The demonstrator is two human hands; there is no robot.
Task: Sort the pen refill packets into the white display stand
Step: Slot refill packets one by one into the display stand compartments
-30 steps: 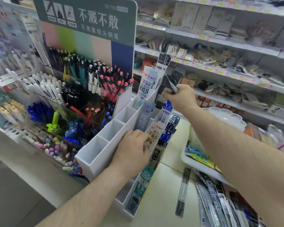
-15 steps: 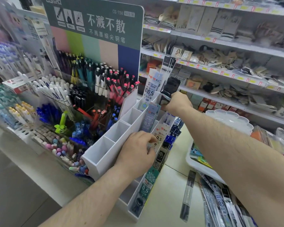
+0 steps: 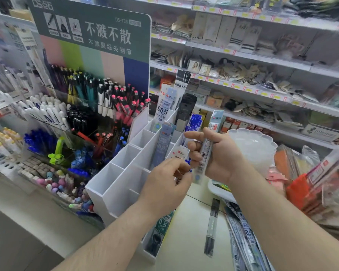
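Back from the top slots comes my right hand (image 3: 219, 155), now gripping a clear upright refill packet (image 3: 207, 145) over the white plastic display stand (image 3: 115, 184); my left hand (image 3: 164, 184) pinches its lower end.

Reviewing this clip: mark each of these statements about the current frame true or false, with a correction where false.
1. The right hand grips a refill packet held upright. True.
2. The white display stand has all compartments filled. False: several on its left side show no packets.
3. The left hand lies flat on the counter. False: it is raised beside the stand, fingers near the packet's lower end.
4. A dark packet lies on the counter apart from the stand. True.
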